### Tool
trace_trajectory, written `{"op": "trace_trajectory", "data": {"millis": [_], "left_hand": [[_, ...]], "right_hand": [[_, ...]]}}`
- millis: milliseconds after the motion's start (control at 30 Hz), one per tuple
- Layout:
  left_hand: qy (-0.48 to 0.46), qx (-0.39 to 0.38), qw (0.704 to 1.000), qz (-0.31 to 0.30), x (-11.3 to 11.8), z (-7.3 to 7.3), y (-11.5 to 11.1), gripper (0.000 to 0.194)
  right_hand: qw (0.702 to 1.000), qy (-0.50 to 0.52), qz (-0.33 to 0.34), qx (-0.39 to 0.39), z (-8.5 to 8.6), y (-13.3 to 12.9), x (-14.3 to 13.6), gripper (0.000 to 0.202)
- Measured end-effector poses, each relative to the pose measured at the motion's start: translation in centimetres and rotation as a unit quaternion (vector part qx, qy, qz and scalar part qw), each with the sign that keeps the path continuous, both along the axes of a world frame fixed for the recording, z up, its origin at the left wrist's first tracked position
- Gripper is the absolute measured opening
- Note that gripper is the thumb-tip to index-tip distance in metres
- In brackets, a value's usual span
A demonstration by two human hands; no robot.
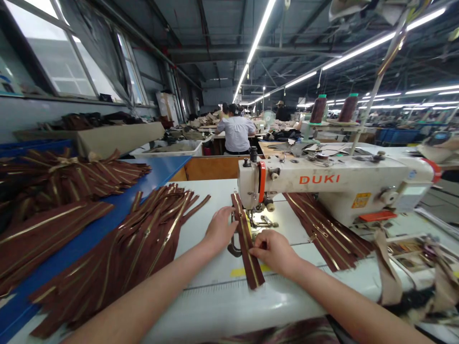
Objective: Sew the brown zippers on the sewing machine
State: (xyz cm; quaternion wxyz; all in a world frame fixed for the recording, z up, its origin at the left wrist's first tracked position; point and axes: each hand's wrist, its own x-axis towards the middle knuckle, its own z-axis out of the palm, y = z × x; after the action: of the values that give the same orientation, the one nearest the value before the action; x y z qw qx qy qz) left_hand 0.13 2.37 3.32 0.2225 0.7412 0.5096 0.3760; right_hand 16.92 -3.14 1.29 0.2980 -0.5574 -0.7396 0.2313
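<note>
A brown zipper strip point(247, 243) with gold teeth lies lengthwise beside the needle area of the white sewing machine point(283, 179). At its upper left edge is my left hand point(221, 230), fingers bent together against the strip. My right hand point(274, 251) pinches the strip's right edge lower down, thumb and index finger together. The presser foot point(263, 222) is just right of the strip, under the lit machine head. To the left a loose pile of brown zippers point(143, 239) spreads over the table, and more zippers point(330, 234) lie beneath the machine arm.
A blue table point(158, 167) at the left carries bundled zippers point(82, 177). Right of the machine sits a tray of small parts point(416, 253), with beige strips hanging beside it. Two thread cones point(318, 109) stand behind the machine. A person point(236, 129) sits ahead, back turned.
</note>
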Motion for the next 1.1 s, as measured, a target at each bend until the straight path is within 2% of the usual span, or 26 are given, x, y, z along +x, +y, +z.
{"op": "trace_trajectory", "data": {"millis": [100, 200, 300, 433, 633, 900, 1100], "left_hand": [[0.055, 0.026, 0.997, -0.055, -0.1, -1.3, -2.6, 0.027], [0.181, 0.061, 0.975, -0.116, 0.0, -2.2, -4.5, 0.028], [0.265, 0.084, 0.954, -0.114, 0.0, -2.5, -4.9, 0.032], [0.257, 0.072, 0.958, -0.107, -0.2, -2.6, -4.5, 0.035], [0.236, 0.063, 0.965, -0.099, -0.3, -2.5, -5.3, 0.036], [0.225, 0.069, 0.966, -0.109, -0.3, -2.2, -5.9, 0.033], [0.224, 0.07, 0.966, -0.106, -0.3, -2.4, -6.0, 0.034]], "right_hand": [[1.0, -0.014, 0.015, 0.022, 0.0, -0.1, 0.1, 0.015], [0.999, -0.022, 0.028, 0.026, 0.0, -0.2, 0.2, 0.015], [0.998, -0.03, 0.04, 0.041, -0.1, -0.3, 0.3, 0.014], [0.995, -0.056, 0.036, 0.068, -0.1, -0.4, 0.5, 0.005], [0.992, -0.058, 0.076, 0.077, -0.4, -0.3, 0.6, 0.017], [0.99, -0.026, 0.113, 0.084, -2.6, 1.0, 1.2, 0.028], [0.992, -0.009, 0.096, 0.086, -2.7, 0.8, 1.1, 0.028]]}}
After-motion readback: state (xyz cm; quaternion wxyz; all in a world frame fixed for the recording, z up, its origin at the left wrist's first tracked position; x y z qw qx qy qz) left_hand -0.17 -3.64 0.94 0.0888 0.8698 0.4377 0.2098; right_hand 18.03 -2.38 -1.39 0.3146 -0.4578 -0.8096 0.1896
